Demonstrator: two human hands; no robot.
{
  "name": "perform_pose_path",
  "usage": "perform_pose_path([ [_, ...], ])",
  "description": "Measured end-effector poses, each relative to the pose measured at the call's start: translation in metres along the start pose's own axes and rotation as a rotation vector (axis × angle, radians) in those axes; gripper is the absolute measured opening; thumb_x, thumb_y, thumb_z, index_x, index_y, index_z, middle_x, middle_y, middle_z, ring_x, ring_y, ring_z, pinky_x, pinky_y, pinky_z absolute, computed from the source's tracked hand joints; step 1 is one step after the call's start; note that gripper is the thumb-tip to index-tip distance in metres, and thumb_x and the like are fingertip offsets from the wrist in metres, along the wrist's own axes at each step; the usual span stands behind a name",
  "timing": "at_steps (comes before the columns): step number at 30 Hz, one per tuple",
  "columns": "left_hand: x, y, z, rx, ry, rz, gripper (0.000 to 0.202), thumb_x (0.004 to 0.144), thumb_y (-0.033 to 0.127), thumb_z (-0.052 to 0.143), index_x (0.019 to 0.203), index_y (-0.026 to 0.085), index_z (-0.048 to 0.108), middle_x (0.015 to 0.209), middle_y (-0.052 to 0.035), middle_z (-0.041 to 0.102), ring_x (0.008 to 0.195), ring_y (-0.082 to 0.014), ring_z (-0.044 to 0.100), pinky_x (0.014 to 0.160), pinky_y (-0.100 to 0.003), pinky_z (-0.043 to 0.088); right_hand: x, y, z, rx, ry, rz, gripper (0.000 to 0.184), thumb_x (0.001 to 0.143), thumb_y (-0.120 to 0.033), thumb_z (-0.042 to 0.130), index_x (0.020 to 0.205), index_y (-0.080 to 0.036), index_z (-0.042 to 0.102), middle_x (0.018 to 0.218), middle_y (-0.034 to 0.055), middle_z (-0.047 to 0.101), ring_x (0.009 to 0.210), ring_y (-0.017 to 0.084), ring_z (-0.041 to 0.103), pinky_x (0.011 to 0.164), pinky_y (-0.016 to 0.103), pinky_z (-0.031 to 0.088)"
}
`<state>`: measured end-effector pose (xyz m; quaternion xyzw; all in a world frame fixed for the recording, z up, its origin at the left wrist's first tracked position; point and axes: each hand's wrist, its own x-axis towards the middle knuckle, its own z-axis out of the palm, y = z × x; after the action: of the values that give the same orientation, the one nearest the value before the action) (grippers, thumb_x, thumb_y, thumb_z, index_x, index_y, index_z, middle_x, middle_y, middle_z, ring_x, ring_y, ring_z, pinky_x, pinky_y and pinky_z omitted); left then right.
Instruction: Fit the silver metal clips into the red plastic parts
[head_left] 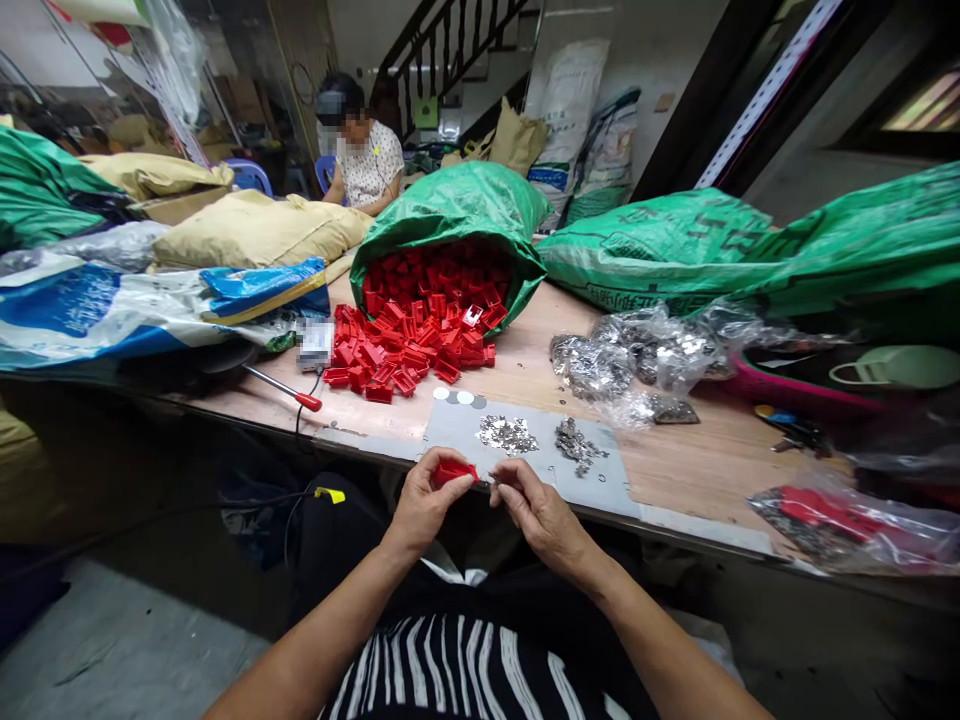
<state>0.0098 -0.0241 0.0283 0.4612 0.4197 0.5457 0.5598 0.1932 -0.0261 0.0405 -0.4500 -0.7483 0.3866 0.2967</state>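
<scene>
Left hand [426, 505] closed on a red plastic part [454, 470], thumb at the near side, fingers behind; it sits just off the table's [720, 440] front edge. Right hand [541, 512] close beside, not touching the left: fingertips pinched on a small dark bit [493, 480], too tiny to identify.

Handling, my judgement: red part light, stiff, fairly smooth; thin walls might crack if squeezed hard. Best held by its long outer sides, open face left free. Dark bit probably hard and easily dropped; pinch by the edges.

Containers: green sack [465, 195] on its side, mouth towards the person, full of red parts, a loose heap [409, 350] spilling out. Clear bags [660, 345] hold many small metal pieces. Another clear bag [885, 540], far right, holds something red with metal bits. Tan sack [262, 232] bulges; contents hidden.
</scene>
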Motion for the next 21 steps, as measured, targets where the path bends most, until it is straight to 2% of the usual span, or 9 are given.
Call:
perform_pose_path([
  [4, -0.007, 0.01, 0.008, -0.579, -0.068, -0.289, 0.02, 0.075, 0.024, 0.072, 0.069, 0.015, 0.055, 0.077, -0.0009, 0.066, 0.078, -0.0117, 0.063, 0.079, -0.023, 0.047, -0.002, -0.015, 0.0, -0.019, -0.075, -0.015, 0.036, 0.097, -0.028, 0.038, 0.132, -0.022, 0.037, 0.065, -0.0046, 0.059, 0.063, 0.012, 0.056, 0.069, 0.026, 0.043],
  [7, -0.011, 0.013, 0.009, -0.781, -0.069, -0.381, 0.02, 0.075, 0.019, 0.072, 0.066, 0.013, 0.055, 0.068, 0.0004, 0.063, 0.066, -0.008, 0.061, 0.07, -0.018, 0.049, 0.0, -0.021, -0.001, -0.043, -0.088, -0.032, 0.037, 0.097, -0.032, 0.038, 0.132, -0.021, 0.042, 0.063, -0.004, 0.059, 0.06, 0.012, 0.056, 0.066, 0.025, 0.044],
  [11, -0.014, 0.015, 0.012, -0.869, 0.003, -0.449, 0.008, 0.08, 0.016, 0.066, 0.076, 0.01, 0.063, 0.075, -0.0043, 0.068, 0.069, -0.0107, 0.065, 0.076, -0.024, 0.053, 0.002, -0.02, 0.0, -0.077, -0.055, -0.065, 0.036, 0.097, -0.036, 0.038, 0.128, -0.021, 0.049, 0.064, -0.0021, 0.06, 0.059, 0.013, 0.058, 0.063, 0.024, 0.045],
  [16, -0.017, 0.014, 0.019, -0.901, 0.064, -0.501, 0.008, 0.084, 0.015, 0.06, 0.082, 0.008, 0.064, 0.083, -0.009, 0.071, 0.078, -0.0157, 0.069, 0.091, -0.033, 0.052, 0.002, -0.016, 0.004, -0.099, 0.057, -0.108, 0.032, 0.096, -0.038, 0.039, 0.117, -0.021, 0.058, 0.085, 0.0043, 0.067, 0.063, 0.013, 0.059, 0.065, 0.024, 0.046],
  [18, -0.019, 0.013, 0.021, -0.897, 0.055, -0.502, 0.008, 0.082, 0.017, 0.063, 0.081, 0.009, 0.064, 0.085, -0.0091, 0.071, 0.083, -0.0179, 0.069, 0.095, -0.036, 0.05, 0.002, -0.014, 0.006, -0.042, 0.084, -0.077, 0.034, 0.097, -0.04, 0.037, 0.111, -0.02, 0.061, 0.078, 0.0028, 0.065, 0.06, 0.013, 0.056, 0.062, 0.023, 0.044],
  [21, -0.021, 0.011, 0.019, -0.862, 0.003, -0.463, 0.013, 0.078, 0.022, 0.07, 0.074, 0.013, 0.06, 0.084, -0.0058, 0.071, 0.086, -0.0177, 0.069, 0.1, -0.037, 0.046, 0.002, -0.012, 0.008, 0.068, 0.066, 0.007, 0.04, 0.097, -0.045, 0.035, 0.108, -0.019, 0.063, 0.061, -0.0016, 0.053, 0.053, 0.012, 0.048, 0.053, 0.022, 0.039],
])
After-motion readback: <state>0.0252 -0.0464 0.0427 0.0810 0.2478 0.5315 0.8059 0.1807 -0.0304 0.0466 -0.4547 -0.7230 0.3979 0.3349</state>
